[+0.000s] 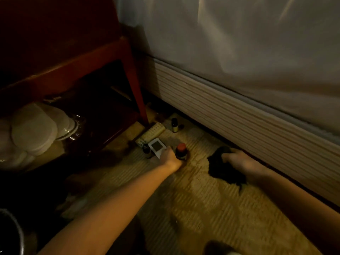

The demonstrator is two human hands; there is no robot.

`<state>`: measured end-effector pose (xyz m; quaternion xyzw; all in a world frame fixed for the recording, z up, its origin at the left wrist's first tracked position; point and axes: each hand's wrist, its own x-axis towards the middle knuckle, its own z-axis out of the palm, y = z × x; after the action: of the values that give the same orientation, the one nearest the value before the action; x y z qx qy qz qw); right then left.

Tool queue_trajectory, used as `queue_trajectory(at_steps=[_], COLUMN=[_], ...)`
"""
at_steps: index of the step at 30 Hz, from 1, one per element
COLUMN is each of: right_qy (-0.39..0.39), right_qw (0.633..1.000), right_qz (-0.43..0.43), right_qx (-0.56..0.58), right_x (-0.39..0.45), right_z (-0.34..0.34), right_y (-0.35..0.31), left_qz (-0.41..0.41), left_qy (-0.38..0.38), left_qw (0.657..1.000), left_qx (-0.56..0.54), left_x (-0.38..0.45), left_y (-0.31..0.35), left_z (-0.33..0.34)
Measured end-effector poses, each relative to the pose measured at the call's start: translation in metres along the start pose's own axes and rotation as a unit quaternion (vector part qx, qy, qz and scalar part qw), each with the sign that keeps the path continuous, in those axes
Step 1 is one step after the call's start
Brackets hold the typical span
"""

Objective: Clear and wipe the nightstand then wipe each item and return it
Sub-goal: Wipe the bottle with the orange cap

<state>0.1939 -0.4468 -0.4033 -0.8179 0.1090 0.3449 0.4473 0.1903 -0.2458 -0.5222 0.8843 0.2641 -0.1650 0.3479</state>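
Note:
Several items stand on the floor mat (193,190) by the red wooden nightstand (77,69). My left hand (170,158) grips a small white device with a grey screen (156,145). A dark bottle with a red cap (181,151) stands just right of that hand. A small dark bottle (146,150) stands to the device's left. A beige remote control (151,133) and another small dark bottle (174,124) lie farther back. My right hand (239,160) holds a dark cloth (223,168) down on the mat.
The bed (239,111) with a white sheet runs along the right. A stack of round white pads in plastic (35,129) fills the nightstand's lower shelf. A dark round container (11,234) shows at the bottom left corner.

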Motion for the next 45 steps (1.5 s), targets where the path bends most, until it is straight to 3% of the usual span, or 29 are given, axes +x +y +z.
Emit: queue_trajectory(at_steps=[7,12,16,20,24,27,29,31,33,37,40,42,45], right_qy=[0.000,-0.013,0.000,0.008,-0.007,-0.005,0.037,0.096,0.131,0.136,0.139,0.117,0.036], right_qw=[0.983,0.969,0.939,0.917,0.906,0.916,0.922,0.890,0.840,0.826,0.819,0.848,0.929], right_qz=[0.030,0.067,0.074,0.011,-0.053,-0.190,-0.323,-0.445,-0.501,-0.520,-0.538,-0.505,-0.339], right_qx=[0.181,0.239,0.337,0.399,0.419,0.353,0.211,-0.015,-0.160,-0.169,-0.144,-0.109,-0.145], right_x=[0.007,0.006,0.001,-0.008,-0.023,-0.036,-0.038,-0.040,-0.038,-0.037,-0.039,-0.044,-0.054], right_z=[0.001,0.004,0.003,-0.002,0.004,0.015,0.023,0.027,0.029,0.033,0.042,0.047,0.041], right_y=[0.010,0.014,0.013,0.008,-0.002,-0.011,-0.007,-0.001,0.005,0.003,-0.008,-0.016,-0.032], left_qz=[0.022,0.091,0.180,0.272,0.195,0.123,0.090,0.084,0.082,0.127,0.209,0.297,0.420], left_qy=[0.093,0.107,0.078,0.009,-0.057,-0.094,-0.104,-0.097,-0.077,-0.015,0.110,0.182,0.212], left_qw=[0.995,0.990,0.967,0.905,0.874,0.878,0.879,0.881,0.896,0.919,0.919,0.897,0.872], left_qx=[-0.026,-0.020,-0.165,-0.326,-0.441,-0.453,-0.457,-0.455,-0.430,-0.373,-0.315,-0.273,-0.135], left_x=[0.027,0.023,-0.007,-0.052,-0.086,-0.104,-0.115,-0.122,-0.124,-0.131,-0.146,-0.152,-0.156], left_y=[-0.011,-0.015,-0.010,-0.002,0.021,0.040,0.046,0.050,0.047,0.033,0.031,0.027,0.016], left_z=[0.035,0.020,0.003,-0.019,-0.031,-0.040,-0.046,-0.051,-0.057,-0.064,-0.062,-0.064,-0.068])
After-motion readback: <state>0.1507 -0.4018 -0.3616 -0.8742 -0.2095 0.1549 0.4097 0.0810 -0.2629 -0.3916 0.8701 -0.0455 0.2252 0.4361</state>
